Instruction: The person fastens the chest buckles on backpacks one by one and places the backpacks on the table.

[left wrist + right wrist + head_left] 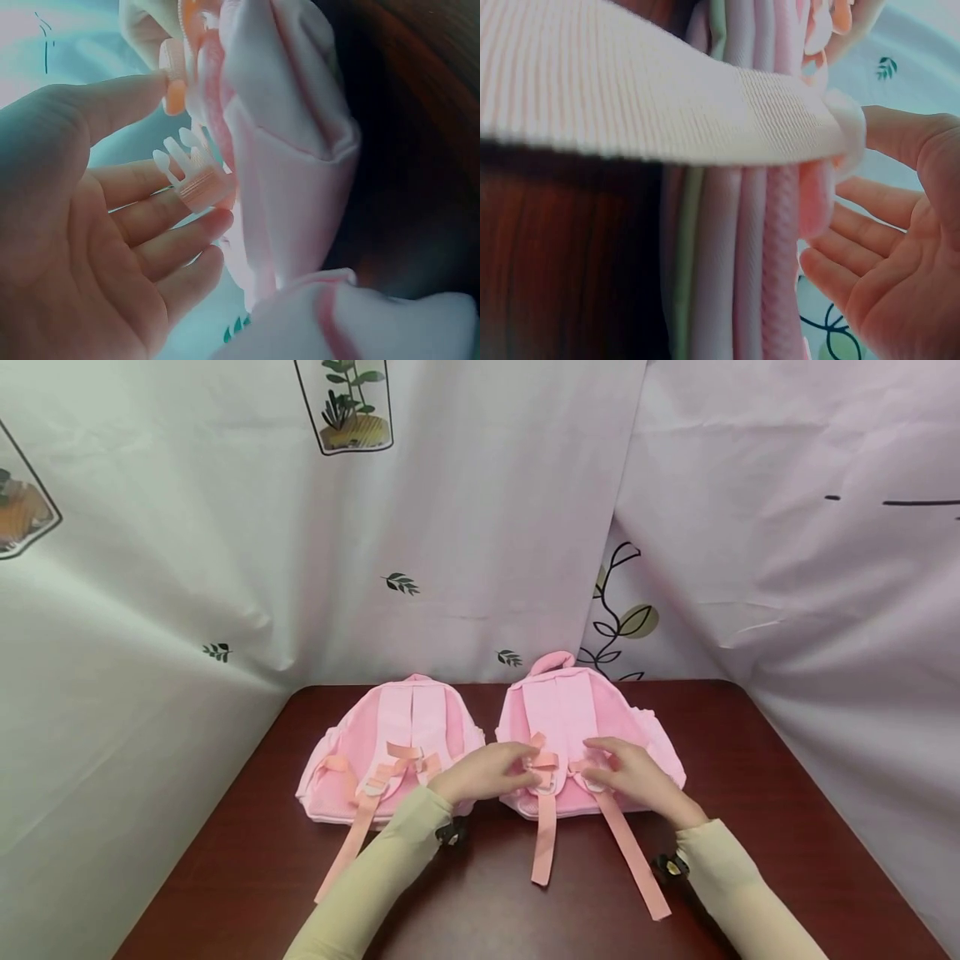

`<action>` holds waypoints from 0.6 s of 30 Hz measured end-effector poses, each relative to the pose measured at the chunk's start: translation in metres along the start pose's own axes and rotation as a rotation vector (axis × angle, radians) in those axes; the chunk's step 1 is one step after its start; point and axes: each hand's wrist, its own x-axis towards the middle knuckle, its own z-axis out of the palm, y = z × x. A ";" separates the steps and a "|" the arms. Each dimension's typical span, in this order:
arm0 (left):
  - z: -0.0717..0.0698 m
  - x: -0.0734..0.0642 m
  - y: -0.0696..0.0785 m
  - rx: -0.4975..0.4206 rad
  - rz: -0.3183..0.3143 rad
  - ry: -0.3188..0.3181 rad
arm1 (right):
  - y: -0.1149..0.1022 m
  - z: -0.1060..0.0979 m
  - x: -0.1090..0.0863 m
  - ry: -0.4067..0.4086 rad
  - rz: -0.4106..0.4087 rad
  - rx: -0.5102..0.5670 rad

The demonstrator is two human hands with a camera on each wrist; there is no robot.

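Note:
Two pink backpacks lie on the table, straps facing up. My left hand [491,770] is at the left strap of the right backpack [558,706], its fingers spread and slightly bent. In the left wrist view a pale side-release buckle prong [180,161] lies against those fingers, and the thumb touches an orange strap end [174,94]. My right hand [637,777] reaches over the other strap, fingers extended. In the right wrist view its thumb is beside a pale strap adjuster [847,131], where the webbing [630,90] passes through; whether they touch is unclear.
The left backpack [393,718] sits beside my left forearm, an orange strap [348,856] trailing from it. Two loose strap ends [545,847] hang toward me from the right backpack. The dark red-brown table [247,860] meets a printed white curtain [465,527] at the back.

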 end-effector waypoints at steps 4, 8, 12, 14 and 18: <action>0.004 -0.001 -0.004 0.006 -0.011 0.007 | -0.001 0.007 0.001 -0.012 -0.017 0.026; 0.007 -0.003 -0.007 0.001 -0.007 0.020 | -0.002 0.014 0.001 -0.045 -0.017 0.009; 0.010 -0.005 -0.009 -0.009 0.006 0.050 | 0.000 0.021 0.001 -0.063 -0.015 -0.019; 0.011 -0.006 -0.010 -0.014 0.014 0.063 | 0.001 0.024 0.002 -0.064 -0.014 -0.034; 0.011 -0.007 -0.012 -0.009 0.016 0.069 | 0.002 0.030 0.004 -0.066 -0.037 -0.069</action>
